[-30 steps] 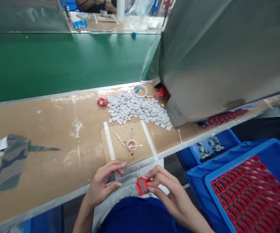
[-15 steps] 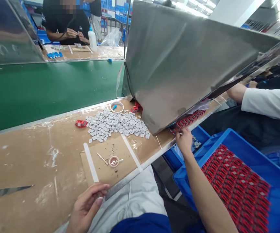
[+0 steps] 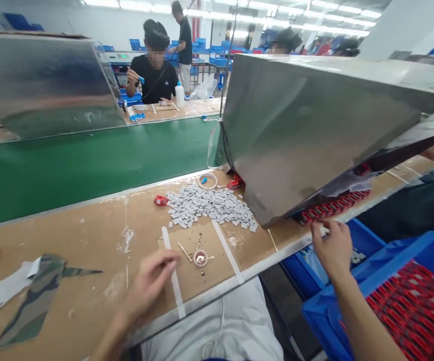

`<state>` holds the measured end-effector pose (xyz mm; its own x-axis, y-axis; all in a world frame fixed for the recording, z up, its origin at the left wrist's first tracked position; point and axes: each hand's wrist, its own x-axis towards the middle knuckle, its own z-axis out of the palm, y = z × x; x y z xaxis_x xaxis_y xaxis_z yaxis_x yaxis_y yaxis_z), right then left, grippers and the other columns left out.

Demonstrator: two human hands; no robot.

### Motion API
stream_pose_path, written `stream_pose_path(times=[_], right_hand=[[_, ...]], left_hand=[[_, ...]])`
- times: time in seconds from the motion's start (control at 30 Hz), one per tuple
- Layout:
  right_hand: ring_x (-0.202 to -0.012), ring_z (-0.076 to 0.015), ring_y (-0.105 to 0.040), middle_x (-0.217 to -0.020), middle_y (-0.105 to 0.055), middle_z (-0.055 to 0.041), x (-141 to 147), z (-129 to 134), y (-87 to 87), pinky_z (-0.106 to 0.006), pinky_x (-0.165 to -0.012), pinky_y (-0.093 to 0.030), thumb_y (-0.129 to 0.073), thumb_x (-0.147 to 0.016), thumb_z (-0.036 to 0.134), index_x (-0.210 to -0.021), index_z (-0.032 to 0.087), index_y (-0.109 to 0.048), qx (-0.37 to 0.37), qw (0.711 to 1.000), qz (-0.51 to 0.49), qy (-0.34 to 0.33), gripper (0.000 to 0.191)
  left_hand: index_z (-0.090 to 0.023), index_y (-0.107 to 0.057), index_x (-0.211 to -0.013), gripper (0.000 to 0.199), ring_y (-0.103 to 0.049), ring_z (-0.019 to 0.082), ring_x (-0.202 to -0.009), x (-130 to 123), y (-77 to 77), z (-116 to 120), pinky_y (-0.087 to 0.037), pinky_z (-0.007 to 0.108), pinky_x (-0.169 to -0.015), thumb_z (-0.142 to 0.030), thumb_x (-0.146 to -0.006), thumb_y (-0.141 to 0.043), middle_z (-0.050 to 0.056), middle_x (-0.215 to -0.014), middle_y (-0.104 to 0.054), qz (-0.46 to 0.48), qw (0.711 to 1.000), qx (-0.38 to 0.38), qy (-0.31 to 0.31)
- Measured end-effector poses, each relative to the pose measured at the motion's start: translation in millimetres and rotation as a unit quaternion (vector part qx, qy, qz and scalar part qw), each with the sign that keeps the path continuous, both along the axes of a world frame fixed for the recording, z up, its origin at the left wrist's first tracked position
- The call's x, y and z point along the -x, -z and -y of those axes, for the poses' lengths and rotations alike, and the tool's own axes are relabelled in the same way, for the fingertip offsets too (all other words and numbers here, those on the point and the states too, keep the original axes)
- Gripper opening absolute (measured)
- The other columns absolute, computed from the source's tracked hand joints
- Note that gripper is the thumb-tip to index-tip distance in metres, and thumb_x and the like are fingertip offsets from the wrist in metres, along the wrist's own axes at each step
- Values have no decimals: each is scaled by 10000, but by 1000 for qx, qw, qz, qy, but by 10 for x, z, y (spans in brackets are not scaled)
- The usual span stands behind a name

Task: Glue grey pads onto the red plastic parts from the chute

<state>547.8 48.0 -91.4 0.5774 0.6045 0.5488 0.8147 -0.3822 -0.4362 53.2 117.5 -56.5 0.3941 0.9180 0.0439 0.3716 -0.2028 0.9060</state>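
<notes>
Right hand [image 3: 332, 246] at the near edge of the desk [image 3: 92, 240], fingers bent beside the row of red parts [image 3: 336, 205] under the metal cover [image 3: 295, 130]; grip impossible to tell. Left hand [image 3: 152, 277] over the desk, loosely curled, blurred, without visible hold. Red parts apparently light, stiff and smooth, probably best pinched by opposite outer sides. Grey tiles [image 3: 201, 204] heaped farther left, seemingly thin, light and prone to sliding; suited to edge pinches.
</notes>
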Motion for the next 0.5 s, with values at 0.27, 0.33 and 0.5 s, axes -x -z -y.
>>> stream_pose_path(times=[0.27, 0.33, 0.5], right_hand=[[-760, -279, -735, -857, -778, -69, 908, 637, -199, -387, -719, -579, -591, -886, 582, -889, 256, -731, 46, 973, -167, -151, 354], [-763, -273, -743, -860, -786, -69, 1036, 668, -128, -373, -717, -592, -594, -893, 601, -890, 247, -740, 60, 963, -203, -166, 383], [-827, -276, -756, -919, -796, -87, 1199, 658, 70, -361, -749, -606, -590, -903, 650, -903, 225, -743, 83, 942, -273, -178, 452]], left_hand=[[-171, -711, -1073, 345, -538, 366, -1321, -166, -106, -1617, -316, 564, -1202, -81, -750, -632, 164, -1312, -675, -103, 990, -63, -73], [-179, -702, -910, 174, -599, 338, -1177, -149, -93, -1676, -398, 529, -1129, -118, -753, -657, 135, -1122, -714, -87, 992, -46, -77], [-161, -660, -1115, 311, -657, 249, -934, 23, -108, -1217, -543, 381, -845, -322, -852, -619, 106, -1055, -708, -6, 992, 41, -117]])
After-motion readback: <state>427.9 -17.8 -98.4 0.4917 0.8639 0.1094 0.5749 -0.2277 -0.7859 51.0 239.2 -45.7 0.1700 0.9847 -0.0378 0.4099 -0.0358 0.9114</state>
